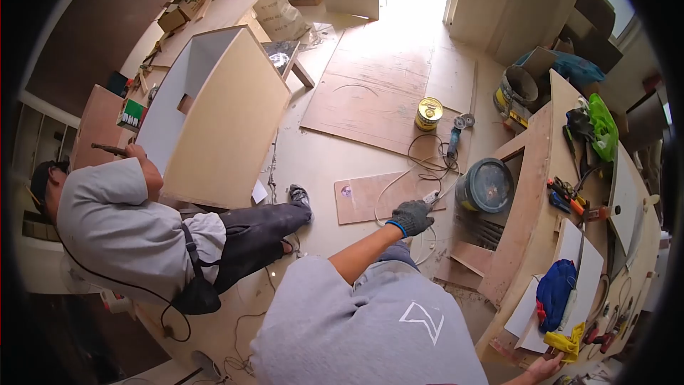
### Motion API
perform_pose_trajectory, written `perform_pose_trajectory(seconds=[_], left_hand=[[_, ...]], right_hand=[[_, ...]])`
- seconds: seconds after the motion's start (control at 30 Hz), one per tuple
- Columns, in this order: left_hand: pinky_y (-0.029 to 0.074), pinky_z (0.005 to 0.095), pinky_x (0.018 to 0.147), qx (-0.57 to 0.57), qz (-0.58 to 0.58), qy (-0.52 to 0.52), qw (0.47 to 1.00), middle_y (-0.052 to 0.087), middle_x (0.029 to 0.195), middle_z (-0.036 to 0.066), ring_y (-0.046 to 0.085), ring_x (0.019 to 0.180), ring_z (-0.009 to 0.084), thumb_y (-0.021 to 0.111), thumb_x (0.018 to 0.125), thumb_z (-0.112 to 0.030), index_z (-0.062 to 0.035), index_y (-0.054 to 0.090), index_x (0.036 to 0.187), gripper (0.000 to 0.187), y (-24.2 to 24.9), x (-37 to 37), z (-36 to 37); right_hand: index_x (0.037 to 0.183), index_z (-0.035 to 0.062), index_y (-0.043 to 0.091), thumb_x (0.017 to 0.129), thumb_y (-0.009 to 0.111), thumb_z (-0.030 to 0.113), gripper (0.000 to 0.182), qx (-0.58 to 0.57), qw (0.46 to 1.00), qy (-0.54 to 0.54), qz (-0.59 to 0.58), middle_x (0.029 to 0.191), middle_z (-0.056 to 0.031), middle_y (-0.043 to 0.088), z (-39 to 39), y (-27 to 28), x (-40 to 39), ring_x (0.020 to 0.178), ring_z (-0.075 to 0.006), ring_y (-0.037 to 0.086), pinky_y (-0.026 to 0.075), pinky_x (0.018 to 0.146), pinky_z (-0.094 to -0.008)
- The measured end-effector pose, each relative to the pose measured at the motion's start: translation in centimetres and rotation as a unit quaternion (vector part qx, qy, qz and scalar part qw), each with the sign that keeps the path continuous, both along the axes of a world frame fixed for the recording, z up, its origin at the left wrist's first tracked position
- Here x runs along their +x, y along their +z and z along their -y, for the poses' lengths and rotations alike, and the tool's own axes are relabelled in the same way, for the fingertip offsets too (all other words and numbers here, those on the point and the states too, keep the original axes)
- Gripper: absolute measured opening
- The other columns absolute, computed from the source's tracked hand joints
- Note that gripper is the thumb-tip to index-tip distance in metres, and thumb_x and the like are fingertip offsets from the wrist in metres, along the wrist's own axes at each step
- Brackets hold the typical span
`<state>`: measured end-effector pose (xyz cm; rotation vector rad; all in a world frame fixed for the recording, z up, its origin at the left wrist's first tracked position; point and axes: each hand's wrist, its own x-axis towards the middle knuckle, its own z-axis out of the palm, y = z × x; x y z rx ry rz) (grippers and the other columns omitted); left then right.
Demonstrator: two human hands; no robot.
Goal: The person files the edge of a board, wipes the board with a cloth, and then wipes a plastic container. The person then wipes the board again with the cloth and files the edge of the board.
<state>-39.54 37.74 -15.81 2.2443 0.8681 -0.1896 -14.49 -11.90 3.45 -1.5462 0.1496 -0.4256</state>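
Note:
My left hand (413, 219), in a dark grey work glove with a blue cuff, is closed around a white extension socket (431, 198) with a white cable. Just past it, an angle grinder (456, 139) lies on the floor among looped cables. A dark lidded bucket (486, 185) stands to the right of this hand. At the lower right, my bare right hand (545, 368) has its fingers at a crumpled yellow cloth (566, 344) on the workbench edge; they look closed on it, though partly hidden. A blue cloth bundle (556, 294) lies close by.
To the left, a co-worker (135, 228) holds a tool beside a large wooden cabinet (228, 107). Plywood sheets (363, 93) and a yellow can (429, 114) are on the floor ahead. Hand tools (570, 196) and a green bag (602, 128) lie on the right workbench (524, 192).

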Motion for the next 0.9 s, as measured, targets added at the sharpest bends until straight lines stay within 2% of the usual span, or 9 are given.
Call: perform_pose_trajectory(seconds=[0.07,0.27,0.43,0.57,0.7,0.8,0.83,0.87,0.9], left_hand=[[0.052,0.0508,0.095,-0.006,-0.001,0.010,1.000,0.068,0.120,0.020,0.066,0.111,0.0383,0.063,0.091,-0.043,-0.0077,0.065,0.125,0.049,-0.1,0.1,-1.7],[0.052,0.0514,0.094,-0.014,0.003,0.025,1.000,0.067,0.120,0.021,0.066,0.110,0.0395,0.062,0.091,-0.043,-0.0083,0.066,0.122,0.047,-1.4,1.8,-2.9],[0.052,0.0513,0.094,-0.017,0.038,0.001,0.999,0.067,0.121,0.023,0.066,0.109,0.0399,0.063,0.089,-0.039,-0.0074,0.068,0.118,0.044,-1.3,4.3,-1.8],[0.053,0.0515,0.095,-0.018,0.056,0.035,0.998,0.066,0.122,0.024,0.066,0.109,0.0404,0.063,0.088,-0.039,-0.0049,0.069,0.113,0.042,0.2,4.9,-0.9],[0.053,0.0517,0.094,0.020,0.069,0.138,0.988,0.068,0.119,0.024,0.067,0.107,0.0409,0.061,0.089,-0.039,-0.0051,0.070,0.115,0.043,-0.9,3.8,1.5],[0.053,0.0508,0.093,0.009,0.040,0.154,0.987,0.069,0.116,0.023,0.068,0.103,0.0413,0.062,0.088,-0.039,-0.0044,0.070,0.116,0.045,-1.9,2.2,3.6],[0.053,0.0501,0.093,0.064,0.117,0.154,0.979,0.070,0.114,0.022,0.069,0.101,0.0405,0.062,0.087,-0.040,-0.0023,0.070,0.114,0.047,-4.2,1.4,4.8],[0.052,0.0479,0.095,0.002,0.061,0.149,0.987,0.069,0.119,0.022,0.068,0.108,0.0391,0.063,0.088,-0.040,-0.0014,0.070,0.117,0.049,-1.3,1.2,5.0],[0.050,0.0451,0.100,0.071,0.116,0.151,0.979,0.068,0.125,0.022,0.064,0.117,0.0387,0.063,0.089,-0.041,-0.0021,0.069,0.123,0.052,-4.9,0.5,6.2]], right_hand=[[0.113,-0.0088,0.064,0.089,0.065,0.007,0.029,-0.044,0.999,0.021,-0.005,0.107,-0.0218,0.066,-0.8,0.4,0.5,0.093,-0.0311,0.066,0.058,0.082,-0.0434],[0.106,-0.0094,0.067,0.090,0.069,0.014,0.028,-0.033,0.999,0.029,0.026,0.105,-0.0217,0.067,-3.5,0.2,2.9,0.091,-0.0310,0.066,0.058,0.078,-0.0414],[0.121,-0.0051,0.062,0.093,0.067,0.019,0.037,-0.146,0.988,0.041,0.012,0.113,-0.0211,0.065,0.8,-3.9,7.1,0.096,-0.0306,0.065,0.057,0.082,-0.0404],[0.128,-0.0038,0.059,0.096,0.061,0.018,0.039,-0.097,0.994,0.047,-0.004,0.120,-0.0194,0.064,-1.4,-3.2,8.4,0.103,-0.0310,0.065,0.056,0.088,-0.0421],[0.135,-0.0026,0.055,0.099,0.054,0.017,0.041,-0.057,0.994,0.084,-0.035,0.127,-0.0177,0.063,-0.5,-3.4,12.0,0.110,-0.0314,0.065,0.055,0.094,-0.0439],[0.140,-0.0017,0.053,0.101,0.049,0.016,0.043,0.006,0.986,0.146,-0.074,0.132,-0.0164,0.062,1.8,-4.6,16.5,0.115,-0.0317,0.065,0.055,0.099,-0.0452],[0.142,-0.0014,0.052,0.102,0.048,0.016,0.044,0.029,0.981,0.172,-0.083,0.134,-0.0159,0.062,3.6,-5.4,17.5,0.117,-0.0318,0.065,0.054,0.101,-0.0457],[0.141,-0.0021,0.052,0.101,0.050,0.010,0.042,0.037,0.973,0.225,-0.047,0.135,-0.0175,0.061,5.0,-6.5,17.7,0.117,-0.0328,0.064,0.055,0.099,-0.0477],[0.139,-0.0026,0.053,0.099,0.054,0.006,0.041,0.063,0.972,0.222,-0.030,0.133,-0.0160,0.062,4.3,-5.5,15.4,0.117,-0.0313,0.064,0.055,0.099,-0.0471]])
